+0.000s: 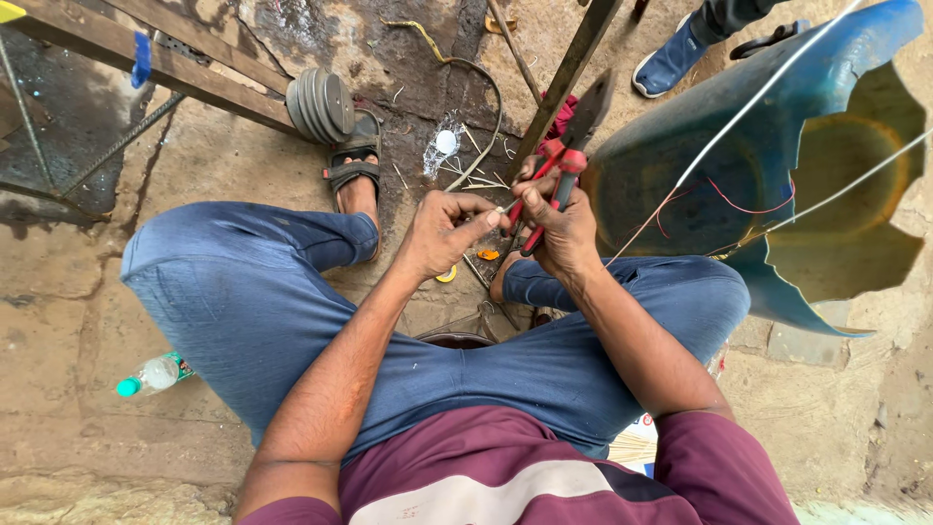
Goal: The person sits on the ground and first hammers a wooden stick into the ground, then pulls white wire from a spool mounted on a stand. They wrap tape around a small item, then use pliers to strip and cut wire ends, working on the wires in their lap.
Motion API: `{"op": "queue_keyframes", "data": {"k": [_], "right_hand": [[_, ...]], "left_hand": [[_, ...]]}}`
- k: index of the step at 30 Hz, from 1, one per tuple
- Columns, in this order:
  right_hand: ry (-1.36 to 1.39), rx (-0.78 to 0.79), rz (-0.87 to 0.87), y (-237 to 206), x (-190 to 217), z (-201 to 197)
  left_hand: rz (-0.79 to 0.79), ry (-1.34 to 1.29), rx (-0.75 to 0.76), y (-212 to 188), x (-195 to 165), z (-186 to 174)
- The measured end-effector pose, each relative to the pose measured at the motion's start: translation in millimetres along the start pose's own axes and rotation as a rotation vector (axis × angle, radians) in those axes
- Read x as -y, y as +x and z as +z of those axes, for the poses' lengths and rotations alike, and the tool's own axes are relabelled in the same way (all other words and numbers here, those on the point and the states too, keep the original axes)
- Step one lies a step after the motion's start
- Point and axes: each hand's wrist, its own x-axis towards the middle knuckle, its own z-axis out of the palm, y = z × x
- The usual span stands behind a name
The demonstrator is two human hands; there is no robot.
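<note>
Pliers (562, 160) with red handles are gripped in the right hand (562, 228) above the lap, while a thin wire end (498, 211) is pinched by the left hand (442, 231) just beside the jaws, best kept steady and short, with the blue drum (777, 165) near.

- The right hand (564, 228) grips red-handled pliers (569, 156).
- The left hand (447, 233) pinches a thin wire (758, 97) beside them.
- A blue plastic drum (777, 185) lies nearby.
- A bottle (155, 374) rests on the ground.
</note>
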Motion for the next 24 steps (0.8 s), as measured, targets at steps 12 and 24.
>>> {"op": "queue_keyframes", "data": {"k": [12,24], "right_hand": [[-0.343,-0.281,0.073,11,12,1],[-0.453,0.026,0.149,-23,-39,39]], "left_hand": [[-0.005,-0.425,0.019,7,12,-16],[-0.046,-0.933,-0.172,16,14,-7]]}}
